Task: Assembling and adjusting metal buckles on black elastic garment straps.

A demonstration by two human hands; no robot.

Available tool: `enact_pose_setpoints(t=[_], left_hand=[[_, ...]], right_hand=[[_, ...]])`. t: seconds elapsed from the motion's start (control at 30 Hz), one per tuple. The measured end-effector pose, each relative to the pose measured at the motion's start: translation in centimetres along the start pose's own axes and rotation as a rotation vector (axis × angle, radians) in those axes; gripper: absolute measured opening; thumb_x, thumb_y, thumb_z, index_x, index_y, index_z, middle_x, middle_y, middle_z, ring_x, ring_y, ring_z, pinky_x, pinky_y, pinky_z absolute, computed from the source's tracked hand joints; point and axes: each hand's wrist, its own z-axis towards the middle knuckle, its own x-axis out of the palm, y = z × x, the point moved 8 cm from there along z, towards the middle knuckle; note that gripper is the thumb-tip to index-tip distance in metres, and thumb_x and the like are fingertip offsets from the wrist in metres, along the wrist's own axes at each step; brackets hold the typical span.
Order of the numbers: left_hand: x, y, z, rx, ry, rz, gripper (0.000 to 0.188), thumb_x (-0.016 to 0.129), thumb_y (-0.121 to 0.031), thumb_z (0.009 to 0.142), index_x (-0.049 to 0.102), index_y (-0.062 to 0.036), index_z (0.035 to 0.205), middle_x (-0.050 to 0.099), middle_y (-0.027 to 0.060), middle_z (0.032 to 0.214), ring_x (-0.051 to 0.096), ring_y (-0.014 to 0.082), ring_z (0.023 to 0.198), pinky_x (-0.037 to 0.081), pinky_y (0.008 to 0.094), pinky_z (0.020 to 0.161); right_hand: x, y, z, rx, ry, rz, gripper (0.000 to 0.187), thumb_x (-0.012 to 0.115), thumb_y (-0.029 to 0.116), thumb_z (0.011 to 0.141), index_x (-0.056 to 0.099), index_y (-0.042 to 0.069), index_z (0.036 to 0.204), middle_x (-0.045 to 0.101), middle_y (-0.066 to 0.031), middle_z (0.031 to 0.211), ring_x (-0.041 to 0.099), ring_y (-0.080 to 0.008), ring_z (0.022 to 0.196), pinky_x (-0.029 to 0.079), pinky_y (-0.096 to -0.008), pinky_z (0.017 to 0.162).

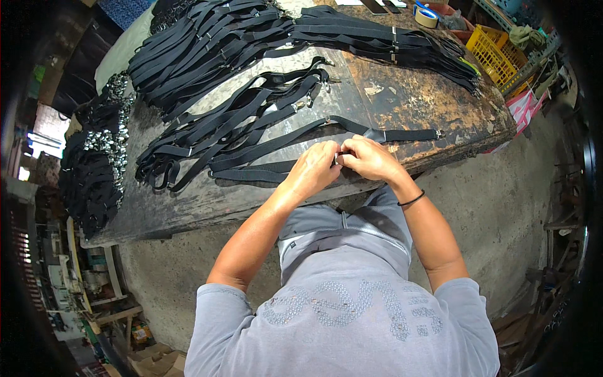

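Observation:
Both hands meet over the near edge of a worn table (433, 94). My left hand (314, 164) and my right hand (369, 157) pinch a black elastic suspender strap (260, 172) between them, at a small dark fitting mostly covered by the fingers. The strap runs left from my hands, loops back and lies along the table. Beyond my right hand its end carries a metal clip (440, 134), next to a dark joining patch (375, 135). Just past my left hand lies a loose group of black suspenders (232, 119) with metal clips.
A big heap of black straps (207, 50) covers the far left, and a bundle (377, 38) lies at the back. Metal clips (107, 138) hang in a mass at the left edge. Tape (426, 17) sits far right, near a yellow crate (493, 56).

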Motion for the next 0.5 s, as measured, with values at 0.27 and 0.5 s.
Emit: enact_pose_setpoints(t=[0.27, 0.5], left_hand=[[-0.7, 1.4, 0.2, 0.081, 0.049, -0.053, 0.032, 0.062, -0.018, 0.087, 0.062, -0.0017, 0.114, 0.062, 0.0150, 0.107, 0.057, 0.0350, 0.105, 0.044, 0.0454, 0.091], [-0.6, 1.6, 0.3, -0.043, 0.033, -0.059, 0.021, 0.063, -0.015, 0.085, 0.066, -0.0021, 0.101, 0.065, 0.0163, 0.096, 0.059, 0.0361, 0.095, 0.047, 0.0450, 0.086]], right_hand=[[-0.3, 0.1, 0.0, 0.018, 0.008, 0.060, 0.027, 0.069, 0.027, 0.085, 0.065, 0.001, 0.087, 0.058, -0.0142, 0.083, 0.059, -0.0274, 0.082, 0.046, -0.0382, 0.072], [-0.5, 0.0, -0.6, 0.091, -0.077, -0.022, 0.026, 0.069, 0.027, 0.085, 0.064, 0.001, 0.087, 0.055, -0.0135, 0.083, 0.058, -0.0303, 0.079, 0.046, -0.0384, 0.071]])
